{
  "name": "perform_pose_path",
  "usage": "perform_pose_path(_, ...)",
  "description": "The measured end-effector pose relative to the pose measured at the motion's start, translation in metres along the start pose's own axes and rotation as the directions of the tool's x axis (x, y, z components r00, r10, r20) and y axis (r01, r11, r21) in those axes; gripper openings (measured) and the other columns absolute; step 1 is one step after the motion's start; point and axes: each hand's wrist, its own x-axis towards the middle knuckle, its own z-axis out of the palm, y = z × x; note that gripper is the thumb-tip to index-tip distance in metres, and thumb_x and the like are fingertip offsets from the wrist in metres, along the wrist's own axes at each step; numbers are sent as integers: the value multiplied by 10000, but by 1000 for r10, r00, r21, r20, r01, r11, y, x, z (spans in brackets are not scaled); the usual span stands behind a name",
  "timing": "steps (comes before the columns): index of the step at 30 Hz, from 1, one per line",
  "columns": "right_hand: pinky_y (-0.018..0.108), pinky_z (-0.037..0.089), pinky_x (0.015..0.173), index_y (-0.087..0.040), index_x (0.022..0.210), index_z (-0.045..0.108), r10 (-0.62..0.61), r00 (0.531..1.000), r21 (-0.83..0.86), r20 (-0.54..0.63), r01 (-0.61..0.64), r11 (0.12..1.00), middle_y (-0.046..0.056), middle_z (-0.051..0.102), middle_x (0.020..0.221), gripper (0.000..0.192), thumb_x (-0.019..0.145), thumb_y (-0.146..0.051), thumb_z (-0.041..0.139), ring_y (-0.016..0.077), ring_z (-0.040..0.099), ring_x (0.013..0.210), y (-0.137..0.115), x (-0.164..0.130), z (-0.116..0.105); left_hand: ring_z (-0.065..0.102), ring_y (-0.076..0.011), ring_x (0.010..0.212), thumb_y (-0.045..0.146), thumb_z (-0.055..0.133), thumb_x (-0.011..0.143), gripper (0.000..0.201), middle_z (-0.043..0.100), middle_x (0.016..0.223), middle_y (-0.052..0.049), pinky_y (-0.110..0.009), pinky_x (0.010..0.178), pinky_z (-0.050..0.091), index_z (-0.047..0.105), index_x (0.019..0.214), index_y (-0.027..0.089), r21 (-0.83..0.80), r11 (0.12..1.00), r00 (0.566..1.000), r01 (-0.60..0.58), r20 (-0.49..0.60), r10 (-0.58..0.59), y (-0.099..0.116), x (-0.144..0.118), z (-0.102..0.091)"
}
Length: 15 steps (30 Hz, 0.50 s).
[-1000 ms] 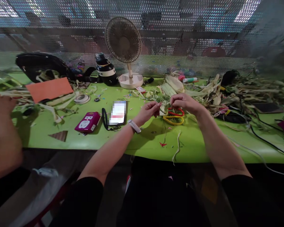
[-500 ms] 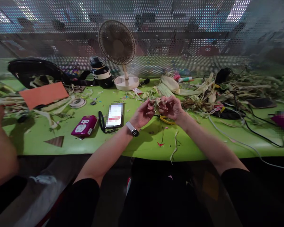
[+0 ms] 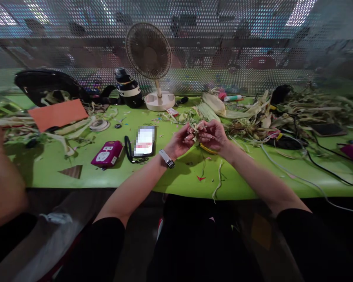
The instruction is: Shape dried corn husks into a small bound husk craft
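My left hand (image 3: 181,141), with a banded watch (image 3: 167,159) at the wrist, is closed, its fingertips pinching a small pale piece of corn husk (image 3: 195,128). My right hand (image 3: 215,137) meets it from the other side, its fingers curled and closed on the same piece. Fingers cover much of the husk, so its full shape is hidden. A yellow curved handle (image 3: 208,149) lies on the table just under my right hand. Behind the hands rests a larger pile of pale green husks (image 3: 213,106).
On the green table (image 3: 176,182) are a phone (image 3: 144,141), a purple power adapter (image 3: 107,154), a fan (image 3: 159,102), a black bottle (image 3: 131,94), tape (image 3: 99,124) and orange paper (image 3: 59,114). Dried husks and cables (image 3: 294,168) spread at right. Another person's arm (image 3: 4,176) is at left.
The view has shifted slightly, moving the table items a little to the right. My fingers have drawn closer together around the husk piece, which stays between both hands.
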Motion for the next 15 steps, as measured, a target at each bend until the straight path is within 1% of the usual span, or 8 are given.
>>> perform_pose_path(2,223,197,407,-206,666,461,20,1000,-20,24,-19,1000,-64,484,602,139,651,-315,547,52,139,410,-3,0,0,283,-25,453,344,603,922,330,451,622,30,-207,421,285,479,667,174,-52,999,1000,9,9,-8,1,0,2)
perform_pose_path(3,229,214,414,-210,652,459,37,999,-46,29,-36,998,-57,486,591,142,632,-315,553,58,167,410,-5,0,-1,272,-21,444,325,611,916,326,439,608,36,-199,418,283,472,664,173,-77,997,1000,17,8,-17,3,-1,3)
perform_pose_path(5,237,247,435,-217,625,459,78,997,-119,16,-76,990,-35,496,579,148,583,-306,570,84,268,437,-9,-1,-2,265,-19,430,304,627,903,316,429,586,47,-193,411,281,468,664,174,-94,995,999,40,2,-40,5,-1,5)
perform_pose_path(7,236,247,449,-217,605,473,113,994,-192,-3,-112,975,-14,511,579,144,541,-288,581,107,337,481,-14,-1,-4,261,-18,413,298,648,886,316,425,567,57,-194,396,271,463,662,175,-82,995,998,63,-6,-63,7,-1,6)
perform_pose_path(9,232,216,448,-208,595,493,132,991,-250,2,-127,960,-13,513,573,128,523,-270,578,101,319,476,-17,-2,-7,251,-16,395,284,670,866,321,413,543,69,-194,378,250,452,655,176,-78,993,996,86,-7,-86,9,-2,7)
perform_pose_path(12,229,193,440,-194,603,506,139,989,-302,52,-117,946,-24,513,569,105,538,-257,559,77,251,442,-18,-2,-13,263,-10,383,240,681,849,300,396,514,82,-171,364,227,456,661,172,-94,990,994,104,-2,-105,9,-2,8)
perform_pose_path(15,218,208,428,-188,626,501,139,986,-321,90,-103,942,-22,527,584,95,567,-251,542,70,268,432,-17,0,-19,292,-6,379,202,667,852,280,405,493,83,-142,355,216,469,658,162,-108,987,992,122,-3,-123,8,-1,7)
